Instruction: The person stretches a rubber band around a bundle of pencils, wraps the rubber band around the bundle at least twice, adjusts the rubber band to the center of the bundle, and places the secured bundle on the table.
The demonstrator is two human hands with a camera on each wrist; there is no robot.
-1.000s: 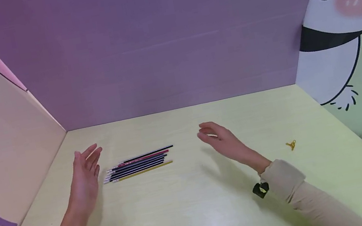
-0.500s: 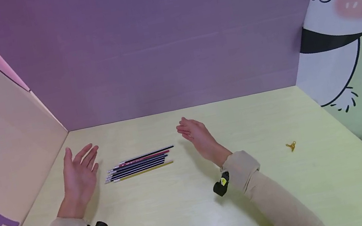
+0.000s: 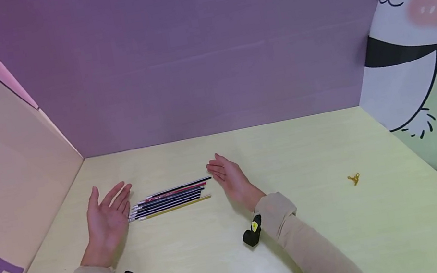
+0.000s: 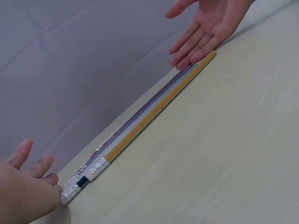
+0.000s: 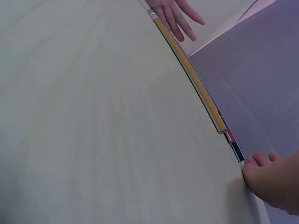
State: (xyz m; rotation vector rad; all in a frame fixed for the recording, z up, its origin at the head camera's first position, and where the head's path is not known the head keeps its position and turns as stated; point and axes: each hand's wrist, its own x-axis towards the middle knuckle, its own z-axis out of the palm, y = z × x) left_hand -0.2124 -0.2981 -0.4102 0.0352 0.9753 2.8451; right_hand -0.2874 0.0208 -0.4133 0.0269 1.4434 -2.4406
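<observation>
Several pencils (image 3: pixel 172 199), mostly dark with a red one and a yellow one (image 3: pixel 176 207), lie side by side on the table. Beside their left ends is my left hand (image 3: pixel 107 222), its fingers spread and the palm turned toward them. My right hand (image 3: pixel 230 178) stands just off their right ends, fingers straight and palm facing in. Neither hand holds anything. In the left wrist view the left fingers (image 4: pixel 44 170) are close to the pencil ends; whether they touch cannot be told.
Small yellow rubber bands (image 3: pixel 354 179) lie bunched at the right of the table (image 3: pixel 293 162). A purple panel (image 3: pixel 205 60) rises along the back edge. Printed panels stand at the left and right sides. A small black camera is strapped to each wrist.
My right hand has come leftward from the middle of the table to the pencils' right ends. The left hand has shifted slightly closer to their left ends. The pencils look unmoved.
</observation>
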